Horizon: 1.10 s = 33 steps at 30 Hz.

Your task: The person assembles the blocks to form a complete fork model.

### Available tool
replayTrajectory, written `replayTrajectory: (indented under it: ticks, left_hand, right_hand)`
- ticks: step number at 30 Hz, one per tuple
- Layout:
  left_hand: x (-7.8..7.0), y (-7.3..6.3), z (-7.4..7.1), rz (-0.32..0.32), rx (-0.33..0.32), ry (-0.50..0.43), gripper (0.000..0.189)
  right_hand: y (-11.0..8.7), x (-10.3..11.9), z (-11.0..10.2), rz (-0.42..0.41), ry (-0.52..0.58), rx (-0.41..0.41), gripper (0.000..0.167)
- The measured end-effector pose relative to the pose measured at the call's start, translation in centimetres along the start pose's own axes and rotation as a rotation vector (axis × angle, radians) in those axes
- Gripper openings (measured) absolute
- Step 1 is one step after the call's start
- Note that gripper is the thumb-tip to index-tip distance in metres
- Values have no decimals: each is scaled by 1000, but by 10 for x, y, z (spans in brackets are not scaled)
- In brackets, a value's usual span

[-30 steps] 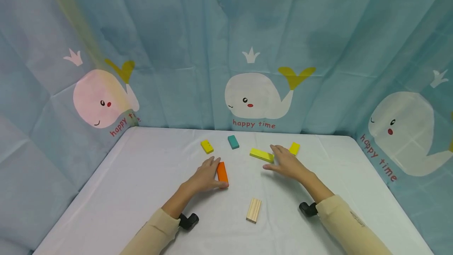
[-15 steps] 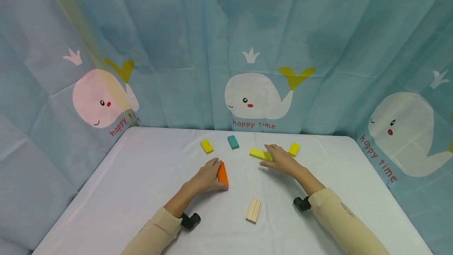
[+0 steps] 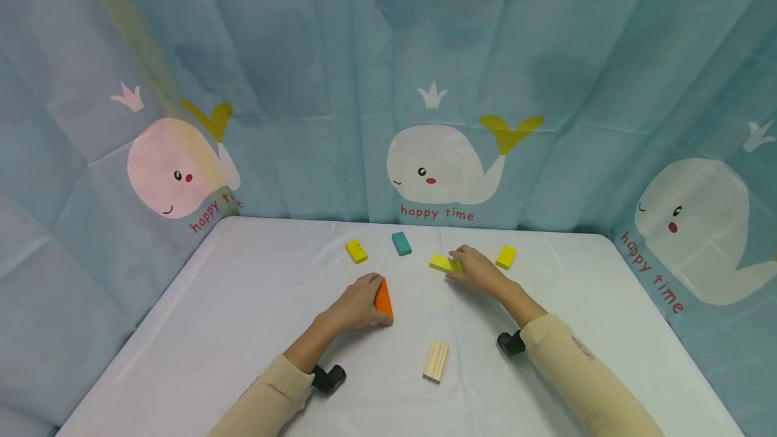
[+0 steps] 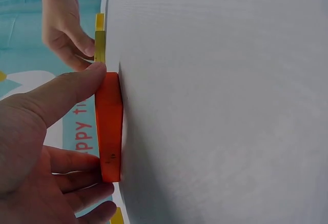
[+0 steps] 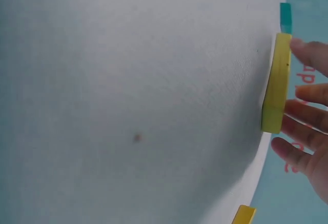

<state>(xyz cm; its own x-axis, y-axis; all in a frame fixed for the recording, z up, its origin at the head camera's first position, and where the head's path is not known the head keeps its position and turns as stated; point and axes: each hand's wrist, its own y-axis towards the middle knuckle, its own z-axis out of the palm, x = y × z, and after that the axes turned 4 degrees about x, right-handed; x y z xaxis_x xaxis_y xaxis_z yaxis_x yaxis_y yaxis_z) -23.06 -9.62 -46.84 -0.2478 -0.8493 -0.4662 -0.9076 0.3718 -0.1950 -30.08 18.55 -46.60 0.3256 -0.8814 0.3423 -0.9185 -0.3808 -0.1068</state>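
Observation:
My left hand (image 3: 359, 307) grips an orange block (image 3: 383, 300) on the white table, left of its middle. The left wrist view shows the thumb at one end of this orange block (image 4: 109, 126) and the fingers by the other. Farther back, my right hand (image 3: 478, 271) reaches over the right end of a long yellow-green block (image 3: 443, 263). In the right wrist view, its thumb tip is at the upper edge of that yellow-green block (image 5: 277, 85), with the loosely spread fingers along the far side.
Nearer the front lies a pale wooden block (image 3: 436, 361) with lengthwise stripes. Toward the back edge are a small yellow block (image 3: 356, 251), a teal block (image 3: 401, 244) and another yellow block (image 3: 506, 257) right of my right hand. A blue whale-print curtain (image 3: 315, 167) hangs behind the table.
My right hand has moved left, over the end of the yellow-green block. The left hand's fingers have closed in around the orange block, so less of it shows.

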Motion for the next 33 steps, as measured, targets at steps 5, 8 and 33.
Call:
replayTrajectory:
  ticks: [5,8,33]
  left_hand:
    - [-1,2,0,-3,10,20,87]
    - [-2,3,0,-1,15,25,86]
    - [0,3,0,-1,-2,15,86]
  right_hand:
    - [4,0,-3,-14,-23,-4,49]
    - [6,0,-4,-5,-35,8,45]
    - [10,2,-8,8,-11,39,35]
